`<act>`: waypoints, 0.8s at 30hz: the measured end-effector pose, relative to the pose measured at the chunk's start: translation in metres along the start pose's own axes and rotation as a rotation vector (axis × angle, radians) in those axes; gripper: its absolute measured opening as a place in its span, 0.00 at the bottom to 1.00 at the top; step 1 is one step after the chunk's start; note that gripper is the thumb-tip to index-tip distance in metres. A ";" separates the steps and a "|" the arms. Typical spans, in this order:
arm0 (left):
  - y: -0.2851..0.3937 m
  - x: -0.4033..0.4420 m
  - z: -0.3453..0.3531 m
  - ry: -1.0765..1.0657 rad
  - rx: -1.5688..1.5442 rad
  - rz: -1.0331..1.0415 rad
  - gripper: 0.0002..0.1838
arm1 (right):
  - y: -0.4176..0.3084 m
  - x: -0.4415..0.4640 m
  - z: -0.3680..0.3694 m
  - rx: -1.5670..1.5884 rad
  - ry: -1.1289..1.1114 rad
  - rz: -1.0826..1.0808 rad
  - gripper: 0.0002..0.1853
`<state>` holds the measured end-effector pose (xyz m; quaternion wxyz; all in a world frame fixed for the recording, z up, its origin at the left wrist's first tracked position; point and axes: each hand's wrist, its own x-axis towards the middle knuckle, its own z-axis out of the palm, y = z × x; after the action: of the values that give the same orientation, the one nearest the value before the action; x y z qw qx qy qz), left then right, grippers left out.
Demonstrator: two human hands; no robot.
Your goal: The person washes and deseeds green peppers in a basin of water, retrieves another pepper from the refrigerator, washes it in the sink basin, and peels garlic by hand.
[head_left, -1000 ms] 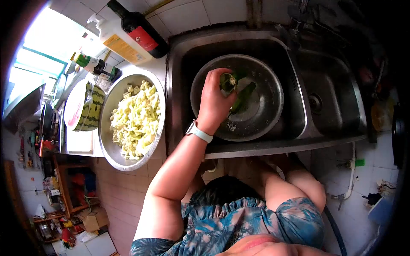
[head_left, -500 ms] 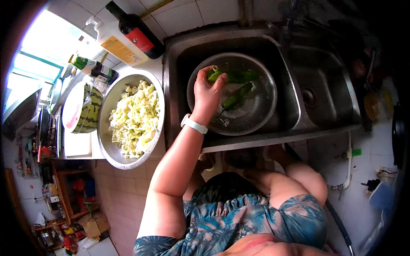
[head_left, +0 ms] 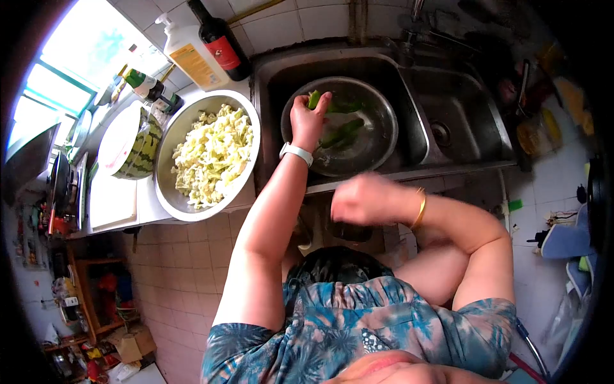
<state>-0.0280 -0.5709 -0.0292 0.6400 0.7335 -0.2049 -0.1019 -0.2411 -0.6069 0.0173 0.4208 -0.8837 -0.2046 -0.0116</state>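
My left hand (head_left: 307, 123), with a white watch at its wrist, is over the left side of a metal basin (head_left: 388, 121) in the sink. Its fingers are closed round a green pepper (head_left: 313, 100). More long green peppers (head_left: 344, 132) lie in the basin beside the hand, in what looks like shallow water. My right hand (head_left: 364, 200), below a gold bracelet, hangs in front of the sink's front edge, apart from the basin. Motion blurs its fingers, and nothing can be made out in them.
Left of the sink stand a large bowl (head_left: 254, 150) of cut pale green-white vegetable, a cut watermelon (head_left: 131, 144) and a white board (head_left: 114, 201). Behind them are a pump bottle (head_left: 192, 57) and a dark red-labelled bottle (head_left: 222, 51). A second sink basin (head_left: 467, 118) is at right.
My right hand has come into view in front of the sink. My left hand stays at the basin with a pepper, having shifted slightly toward its far side. The camera view has shifted.
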 end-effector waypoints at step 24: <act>-0.022 0.002 0.009 -0.374 0.156 -0.033 0.23 | 0.180 0.068 -0.050 0.416 0.816 0.398 0.12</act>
<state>-0.0264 -0.5773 -0.0520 0.5302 0.7525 -0.3152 -0.2307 -0.1047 -0.7221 -0.0703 0.6280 -0.7263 0.1514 -0.2349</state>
